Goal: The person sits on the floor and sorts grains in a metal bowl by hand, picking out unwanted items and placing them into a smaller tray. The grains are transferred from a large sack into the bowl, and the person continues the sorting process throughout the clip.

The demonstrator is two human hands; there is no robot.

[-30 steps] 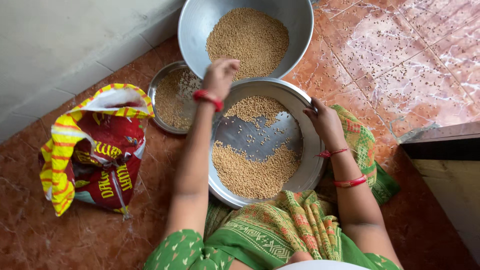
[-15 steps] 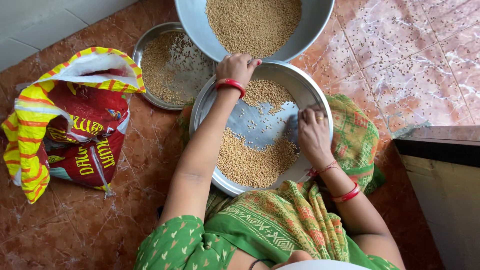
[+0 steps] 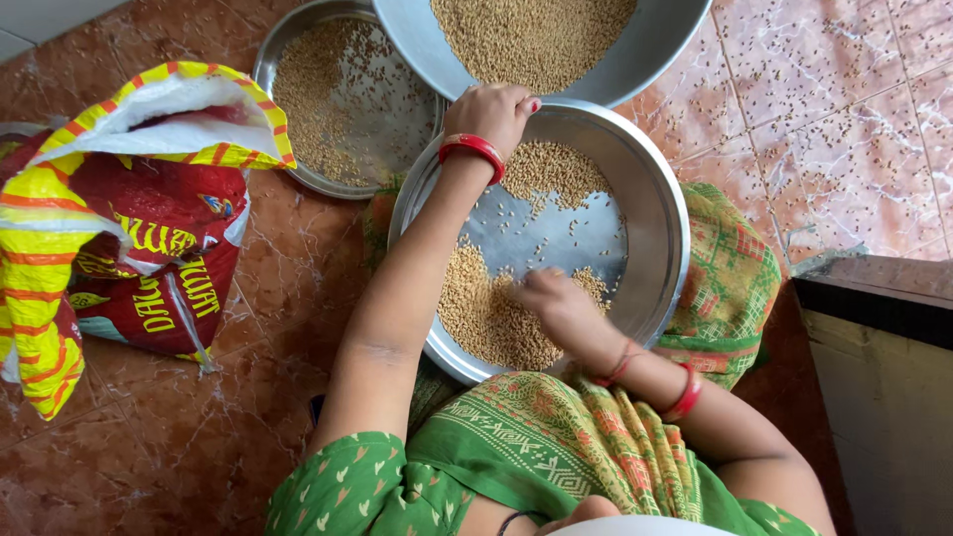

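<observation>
Left hand (image 3: 499,111) clamped on steel tray (image 3: 657,208) rim at 11 o'clock. Right hand (image 3: 549,295), fingers loosely curled, holding nothing, rests on near grain pile (image 3: 491,318) at 6 o'clock. Second grain pile (image 3: 559,171) at 12.

One head-worn camera looks almost straight down from close above the person's lap onto the floor (image 3: 199,437), facing away from the body: the steel tray (image 3: 655,199) fills the centre, a bowl the far edge

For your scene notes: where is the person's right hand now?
In the head view, the right hand rests on the near grain heap inside the round steel plate on the lap.
</observation>
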